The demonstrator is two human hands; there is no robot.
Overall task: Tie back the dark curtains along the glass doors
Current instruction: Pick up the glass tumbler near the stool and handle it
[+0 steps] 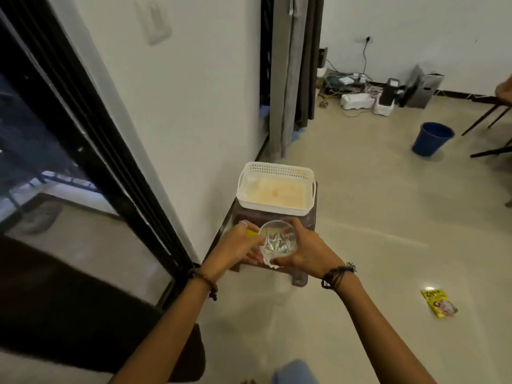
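Head view showed no tying begun: the curtains [293, 67] hung loose by the far door, well apart from both hands. Left hand [238, 245] and right hand [302, 248] fingers grasped a glass [278, 239] above the stool [299, 273].

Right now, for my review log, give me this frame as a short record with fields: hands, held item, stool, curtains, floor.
hands: left hand and right hand both grip one clear cut-glass tumbler over the stool
held item: tumbler seen from above; yellow item and white scrap by the fingers, unidentifiable
stool: brown plastic stool carries a white perforated basket
curtains: grey curtains hang untied, out of reach
floor: blue bucket, yellow packet
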